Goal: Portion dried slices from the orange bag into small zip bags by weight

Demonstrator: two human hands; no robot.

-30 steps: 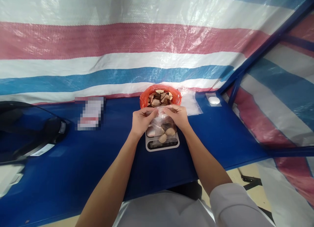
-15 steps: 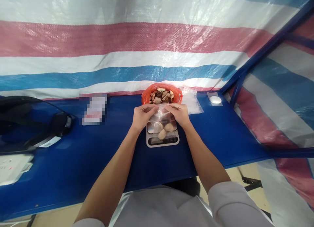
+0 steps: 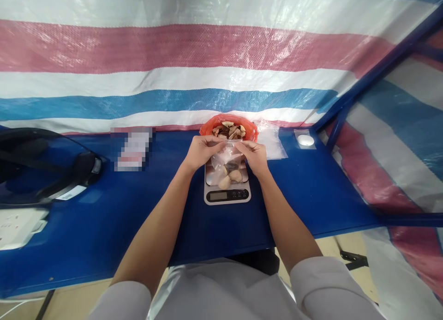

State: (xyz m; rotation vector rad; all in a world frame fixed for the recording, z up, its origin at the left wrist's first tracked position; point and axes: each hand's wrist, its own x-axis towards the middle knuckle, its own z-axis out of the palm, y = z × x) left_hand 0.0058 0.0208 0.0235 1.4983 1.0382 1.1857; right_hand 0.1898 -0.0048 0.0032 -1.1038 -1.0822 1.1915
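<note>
Plastic, clear and crinkled, makes up the small bag [image 3: 223,160] I hold by its upper edge, thumbs and fingers pinched narrow: the left hand [image 3: 202,151] grips one side, the right hand [image 3: 256,156] the other. Pale and dark slices [image 3: 236,176] sit low in it, above the white kitchen scale [image 3: 227,195]; I cannot tell whether the bag rests on that or hangs free. Just beyond my hands I see a red bag [image 3: 206,128] filled with brown-and-cream pieces [image 3: 231,130], with flat clear sheets [image 3: 270,143] beside it on the blue table [image 3: 86,237]
</note>
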